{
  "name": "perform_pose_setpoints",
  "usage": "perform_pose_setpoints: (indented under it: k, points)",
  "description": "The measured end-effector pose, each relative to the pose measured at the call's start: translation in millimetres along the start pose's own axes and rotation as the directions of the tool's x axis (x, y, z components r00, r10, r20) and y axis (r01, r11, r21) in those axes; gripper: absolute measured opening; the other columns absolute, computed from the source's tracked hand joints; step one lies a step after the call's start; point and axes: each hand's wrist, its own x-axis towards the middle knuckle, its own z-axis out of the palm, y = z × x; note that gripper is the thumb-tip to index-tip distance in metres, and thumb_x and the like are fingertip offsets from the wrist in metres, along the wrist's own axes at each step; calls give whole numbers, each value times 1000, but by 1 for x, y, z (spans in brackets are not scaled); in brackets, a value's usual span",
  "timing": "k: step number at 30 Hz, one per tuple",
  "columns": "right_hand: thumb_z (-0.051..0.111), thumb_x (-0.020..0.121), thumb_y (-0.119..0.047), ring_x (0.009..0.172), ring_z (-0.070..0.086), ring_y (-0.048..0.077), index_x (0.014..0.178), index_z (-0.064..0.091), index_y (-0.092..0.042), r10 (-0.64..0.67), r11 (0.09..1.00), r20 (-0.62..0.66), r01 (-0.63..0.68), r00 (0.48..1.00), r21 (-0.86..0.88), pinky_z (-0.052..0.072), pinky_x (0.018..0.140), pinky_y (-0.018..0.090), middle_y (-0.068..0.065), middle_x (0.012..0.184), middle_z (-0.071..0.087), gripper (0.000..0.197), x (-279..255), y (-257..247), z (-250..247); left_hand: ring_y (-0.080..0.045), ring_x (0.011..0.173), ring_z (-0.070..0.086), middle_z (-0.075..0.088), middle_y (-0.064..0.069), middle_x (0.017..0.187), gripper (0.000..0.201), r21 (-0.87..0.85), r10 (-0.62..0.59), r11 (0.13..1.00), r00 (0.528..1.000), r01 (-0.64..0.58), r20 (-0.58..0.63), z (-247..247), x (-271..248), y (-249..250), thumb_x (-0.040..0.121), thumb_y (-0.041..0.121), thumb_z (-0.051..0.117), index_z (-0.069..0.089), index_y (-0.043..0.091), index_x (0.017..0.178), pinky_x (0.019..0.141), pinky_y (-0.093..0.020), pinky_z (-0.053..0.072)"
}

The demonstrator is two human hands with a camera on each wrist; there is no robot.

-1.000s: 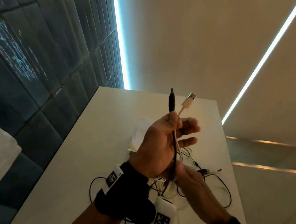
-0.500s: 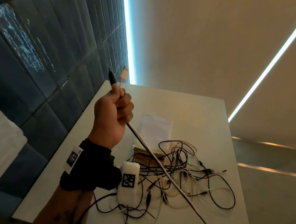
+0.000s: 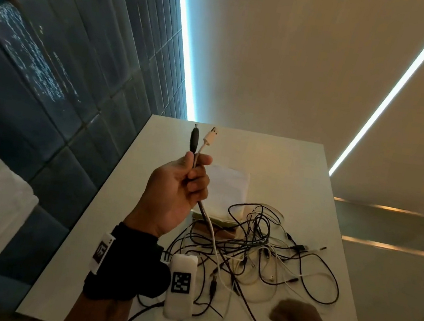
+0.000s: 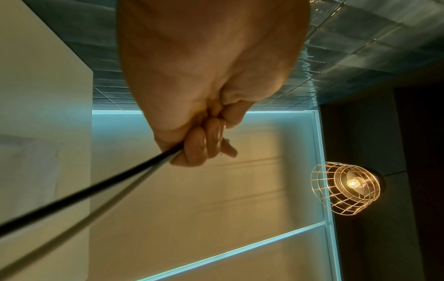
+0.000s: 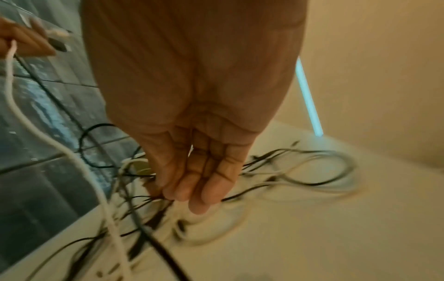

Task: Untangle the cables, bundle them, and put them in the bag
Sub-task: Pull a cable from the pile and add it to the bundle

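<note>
My left hand (image 3: 197, 174) is raised above the white table (image 3: 288, 161) and grips a black cable (image 3: 194, 141) and a white cable (image 3: 210, 139) together, plugs pointing up. Both cables run down from the fist toward the near right edge. In the left wrist view the fist (image 4: 204, 148) is closed round the black cable (image 4: 84, 194) and the pale one (image 4: 84, 218). A tangle of black and white cables (image 3: 260, 251) lies on the table. My right hand (image 3: 289, 315) hovers low beside it; its fingers (image 5: 199, 186) are relaxed and hold nothing.
A flat white sheet or bag (image 3: 228, 188) lies behind the tangle, over a brownish item (image 3: 212, 220). A dark tiled wall (image 3: 51, 79) runs along the table's left side. A caged lamp (image 4: 346, 188) hangs overhead. A white wrist device (image 3: 181, 283) sits at my left wrist.
My left hand has swung from the left back toward the table's middle, still gripping both cables. The taut cable pair now hangs slacker. My right hand has come into view, empty.
</note>
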Motion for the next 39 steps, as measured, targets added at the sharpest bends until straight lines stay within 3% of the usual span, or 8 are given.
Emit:
perform_pose_setpoints:
  k: [4, 9, 15, 21, 25, 28, 33, 39]
  points:
    - [48, 98, -16, 59, 52, -2, 72, 61, -22, -27, 994, 201, 47, 979, -95, 43, 63, 12, -14, 65, 52, 29, 73, -75, 31, -10, 54, 40, 42, 0, 69, 21, 27, 26, 999, 997, -28, 73, 1, -6, 7, 94, 25, 40, 53, 11, 85, 50, -22, 35]
    - [43, 100, -24, 107, 61, 35, 109, 64, 1, 127, 961, 243, -59, 962, -269, 48, 86, 35, 20, 112, 65, 34, 116, -94, 65, -13, 47, 48, 54, -5, 63, 25, 42, 38, 998, 994, -42, 103, -7, -12, 12, 99, 25, 34, 49, 11, 84, 45, -22, 41]
    - [42, 97, -40, 113, 58, 33, 122, 53, -9, 194, 935, 128, -143, 973, -325, 45, 80, 34, 14, 127, 56, 42, 130, -92, 87, -11, 40, 45, 55, -5, 56, 28, 35, 74, 996, 994, -76, 75, -12, -14, 13, 102, 25, 31, 50, 10, 87, 41, -21, 39]
    - [50, 95, -40, 75, 55, 13, 83, 51, -26, -51, 993, 46, 56, 998, -100, 42, 63, 27, -4, 85, 58, 18, 126, -98, 69, -8, 41, 31, 45, -1, 59, 26, 77, 88, 993, 996, -89, 17, -16, -10, 8, 101, 27, 35, 50, 12, 85, 41, -20, 27]
    - [62, 91, -35, 72, 62, 8, 97, 55, -8, -274, 923, -70, 283, 959, 259, 54, 67, 30, -1, 83, 63, 29, 103, -115, 27, -8, 48, 24, 31, 2, 62, 22, 115, 69, 991, 998, -68, -5, -16, -4, -1, 98, 28, 41, 50, 13, 84, 48, -24, 18]
    - [63, 92, -28, 77, 71, 26, 92, 51, -3, -227, 760, -280, 350, 933, 547, 59, 73, 47, 13, 84, 70, 28, 92, -139, -5, -8, 49, 22, 29, 3, 61, 22, 239, 46, 970, 999, -41, -19, -12, 2, -13, 101, 25, 39, 50, 12, 86, 50, -27, 13]
    - [50, 98, -10, 61, 56, 28, 103, 53, 5, -136, 477, -468, 471, 873, 742, 55, 62, 42, 22, 78, 52, 16, 88, -182, -56, -6, 45, 29, 34, 8, 56, 11, 593, 76, 805, 995, -23, -65, -2, 12, -36, 100, 21, 50, 54, 10, 101, 42, -20, 25]
    - [58, 94, -17, 56, 55, 22, 100, 51, 6, -189, 448, -464, 497, 865, 743, 52, 53, 34, 6, 74, 65, 25, 81, -200, -64, -19, 61, 49, 57, -12, 74, 23, 628, 194, 765, 981, -143, -12, 9, 7, -49, 98, 29, 53, 66, 14, 110, 53, -27, 42]
